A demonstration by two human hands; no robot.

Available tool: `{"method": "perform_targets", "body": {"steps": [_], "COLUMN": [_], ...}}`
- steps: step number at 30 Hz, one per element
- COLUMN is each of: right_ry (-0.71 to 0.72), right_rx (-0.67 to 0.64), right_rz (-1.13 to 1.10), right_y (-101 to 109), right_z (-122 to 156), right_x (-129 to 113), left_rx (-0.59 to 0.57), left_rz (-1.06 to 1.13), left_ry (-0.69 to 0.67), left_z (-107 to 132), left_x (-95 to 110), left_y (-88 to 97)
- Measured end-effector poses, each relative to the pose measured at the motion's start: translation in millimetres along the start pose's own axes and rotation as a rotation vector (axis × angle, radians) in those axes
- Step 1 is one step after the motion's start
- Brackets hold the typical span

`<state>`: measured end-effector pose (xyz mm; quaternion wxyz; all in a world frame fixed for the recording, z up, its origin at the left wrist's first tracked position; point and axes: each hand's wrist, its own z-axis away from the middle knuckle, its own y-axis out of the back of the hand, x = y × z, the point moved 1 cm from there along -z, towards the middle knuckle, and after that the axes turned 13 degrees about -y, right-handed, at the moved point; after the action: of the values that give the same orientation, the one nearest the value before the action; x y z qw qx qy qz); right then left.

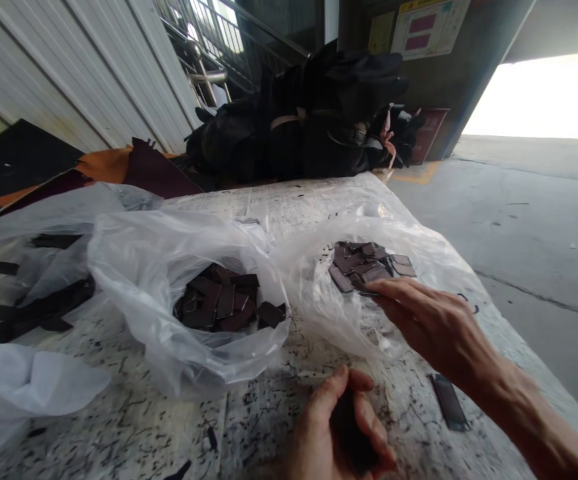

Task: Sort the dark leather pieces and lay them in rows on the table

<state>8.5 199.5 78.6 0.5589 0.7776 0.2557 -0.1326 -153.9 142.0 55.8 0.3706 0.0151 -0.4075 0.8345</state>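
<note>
Taking the left hand (pixel 321 427) as the clock's centre, its thumb and fingers are curled around a dark piece (pixel 351 427), which lies inside the grip, against the palm. The right hand (pixel 426 323) is between 1 and 2 o'clock, its fingers stretched out and close together, the tips at the near edge of a pile of dark brown rectangular pieces (pixel 361 267). Whether it pinches one of them cannot be told, as its underside is turned away. A single loose rectangular piece (pixel 449 402) lies near 3 o'clock, on the worktable (pixel 269 433), just below the right forearm.

That pile sits in the right-hand clear plastic bag (pixel 313 300), towards 12 o'clock, its mouth spread open. At 10 o'clock a second open plastic bag (pixel 123 267) holds a heap of similar dark pieces (pixel 219 300). Between 9 and 10 o'clock, dark strips (pixel 39 310) show at a further sheet of clear plastic (pixel 93 200); whether they lie in it or under it is unclear.

The held piece is shadowed and mostly covered by the fingers. The left wrist is cut off by the bottom edge, the right forearm by the lower right corner.
</note>
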Motion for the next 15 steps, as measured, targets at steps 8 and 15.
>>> {"method": "perform_targets", "body": {"steps": [8,15], "right_ry": [-0.169,0.013], "right_rx": [-0.149,-0.078], "right_rz": [-0.157,-0.078], "right_y": [-5.7,-21.4], "right_z": [35.3,-15.0], "right_x": [-7.0,-56.6], "left_rx": [-0.166,-0.271], "left_rz": [0.174,0.242], "left_ry": [-0.123,-0.112], "left_z": [2.6,0.2], "left_x": [18.8,25.7], "left_y": [10.4,26.0]}}
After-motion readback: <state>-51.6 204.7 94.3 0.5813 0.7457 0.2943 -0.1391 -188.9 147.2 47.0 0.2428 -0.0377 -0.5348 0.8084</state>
